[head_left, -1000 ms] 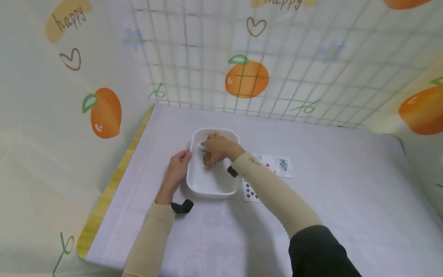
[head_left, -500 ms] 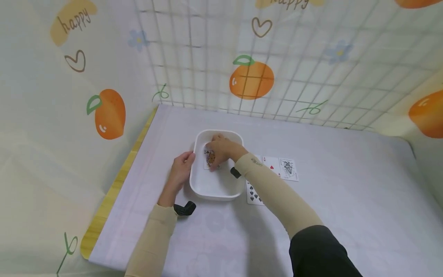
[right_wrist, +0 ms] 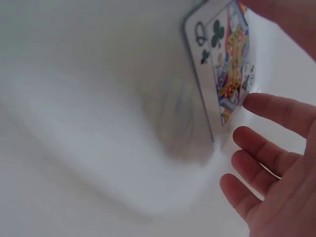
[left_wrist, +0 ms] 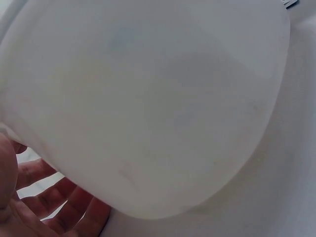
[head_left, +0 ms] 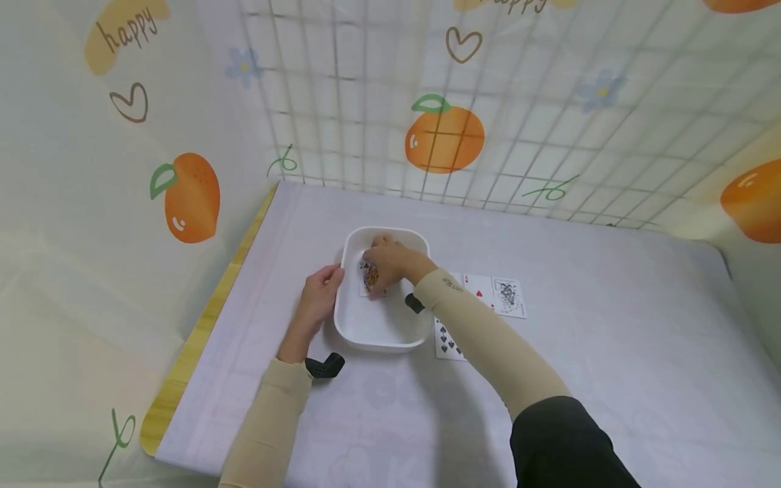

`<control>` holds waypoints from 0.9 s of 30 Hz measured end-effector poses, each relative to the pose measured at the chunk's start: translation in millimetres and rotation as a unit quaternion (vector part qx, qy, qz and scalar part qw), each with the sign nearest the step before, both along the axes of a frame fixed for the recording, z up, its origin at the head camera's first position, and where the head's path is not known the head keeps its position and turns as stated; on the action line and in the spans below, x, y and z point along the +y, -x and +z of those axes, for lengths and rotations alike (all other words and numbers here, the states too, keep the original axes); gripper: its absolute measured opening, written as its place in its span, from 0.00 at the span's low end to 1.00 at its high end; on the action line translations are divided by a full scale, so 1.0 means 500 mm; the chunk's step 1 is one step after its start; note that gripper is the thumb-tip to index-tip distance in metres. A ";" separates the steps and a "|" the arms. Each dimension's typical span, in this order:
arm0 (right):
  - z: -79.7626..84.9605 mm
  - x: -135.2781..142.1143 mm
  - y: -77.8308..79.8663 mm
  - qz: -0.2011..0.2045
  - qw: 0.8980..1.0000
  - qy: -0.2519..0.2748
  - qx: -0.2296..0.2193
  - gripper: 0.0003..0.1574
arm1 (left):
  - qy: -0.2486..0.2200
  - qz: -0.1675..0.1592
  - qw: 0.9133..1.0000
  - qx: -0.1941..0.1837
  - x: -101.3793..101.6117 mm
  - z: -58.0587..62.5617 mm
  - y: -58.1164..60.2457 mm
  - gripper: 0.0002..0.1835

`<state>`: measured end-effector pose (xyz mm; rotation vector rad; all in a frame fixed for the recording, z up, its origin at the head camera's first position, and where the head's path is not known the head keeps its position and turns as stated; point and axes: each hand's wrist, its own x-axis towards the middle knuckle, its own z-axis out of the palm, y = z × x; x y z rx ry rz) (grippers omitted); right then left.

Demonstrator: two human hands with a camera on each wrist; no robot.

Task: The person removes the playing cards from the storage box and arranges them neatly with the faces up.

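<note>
A white plastic basin (head_left: 381, 329) with rounded corners stands on the cloth-covered table. My left hand (head_left: 318, 298) grips its left wall, thumb up at the rim; in the left wrist view the fingers curl beside the basin's outer side. Inside the basin my right hand (head_left: 395, 261) holds a queen of clubs (right_wrist: 229, 69) between thumb and index finger at its edges. That card tilts along the basin's inside in the right wrist view, the other fingers (right_wrist: 259, 148) bent loosely beside it. From above, the right hand partly covers the card.
Right of the basin lie a joker (head_left: 508, 297), a red heart card (head_left: 477, 290) and a spades card (head_left: 447, 342), partly hidden by the right sleeve (head_left: 488, 332). A wire grid (head_left: 378, 102) behind printed sheeting rises at the back. A yellow table edge (head_left: 207, 332) runs along the left.
The scene has shifted slightly right in the head view as the camera turned. Both hands, the basin and the queen of clubs keep nearly the same places relative to each other.
</note>
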<state>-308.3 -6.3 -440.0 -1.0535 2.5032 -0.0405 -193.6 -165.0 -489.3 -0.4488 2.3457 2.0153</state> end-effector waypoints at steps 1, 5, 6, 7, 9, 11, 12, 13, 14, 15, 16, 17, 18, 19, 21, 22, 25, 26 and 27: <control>0.000 0.000 0.000 0.003 1.000 -0.001 0.003 0.56 | 0.000 0.000 1.000 0.000 0.000 0.000 0.000 0.23; -0.001 0.002 -0.002 0.008 1.000 0.000 0.010 0.55 | 0.002 -0.003 1.000 0.001 0.002 0.001 -0.001 0.23; -0.001 0.003 -0.002 0.007 1.000 0.000 0.011 0.55 | 0.002 -0.003 1.000 0.002 0.002 0.001 -0.002 0.23; 0.000 0.003 -0.003 0.005 1.000 0.002 0.010 0.56 | 0.002 -0.003 1.000 0.003 0.002 0.001 -0.002 0.23; 0.003 0.003 -0.005 0.003 1.000 0.003 0.009 0.56 | 0.004 -0.004 1.000 0.006 0.002 0.001 -0.003 0.23; 0.009 0.002 -0.007 0.003 1.000 0.006 0.007 0.56 | 0.005 -0.004 1.000 0.008 0.000 0.002 -0.003 0.23; 0.012 0.001 -0.008 0.004 1.000 0.008 0.006 0.56 | 0.005 -0.003 1.000 0.008 0.000 0.001 -0.003 0.23; 0.016 0.002 -0.008 0.006 1.000 0.010 0.007 0.56 | 0.005 -0.003 1.000 0.008 0.000 0.001 -0.002 0.23; 0.019 0.002 -0.009 0.010 1.000 0.011 0.011 0.56 | 0.005 -0.003 1.000 0.008 0.000 0.001 -0.002 0.22; 0.023 0.002 -0.009 0.014 1.000 0.012 0.014 0.56 | 0.004 -0.003 1.000 0.008 0.000 0.001 -0.002 0.22; 0.027 0.002 -0.009 0.018 1.000 0.013 0.018 0.56 | 0.004 -0.003 1.000 0.008 0.000 0.001 -0.002 0.22; 0.030 0.002 -0.009 0.022 0.999 0.013 0.023 0.56 | 0.003 -0.003 1.000 0.008 0.001 0.001 -0.001 0.22; 0.033 0.003 -0.010 0.024 0.999 0.012 0.028 0.56 | 0.004 -0.003 1.000 0.009 0.001 0.000 -0.001 0.23; 0.037 0.004 -0.010 0.027 0.999 0.010 0.035 0.56 | 0.004 -0.003 1.000 0.011 0.001 0.000 -0.001 0.23; 0.045 0.006 -0.011 0.029 0.999 0.009 0.040 0.56 | 0.009 -0.003 1.000 0.016 0.003 -0.002 0.000 0.23; 0.048 0.007 -0.012 0.029 0.999 0.009 0.043 0.56 | 0.009 -0.003 1.000 0.018 0.004 -0.003 0.000 0.23; 0.060 0.010 -0.016 0.031 0.998 0.008 0.047 0.57 | 0.007 -0.003 1.000 0.023 0.004 -0.004 0.001 0.23; 0.064 0.011 -0.017 0.031 0.998 0.008 0.048 0.57 | 0.007 -0.004 1.000 0.023 0.004 -0.004 0.000 0.23; 0.068 0.012 -0.018 0.032 0.998 0.007 0.050 0.57 | 0.006 -0.004 1.000 0.024 0.004 -0.003 0.000 0.23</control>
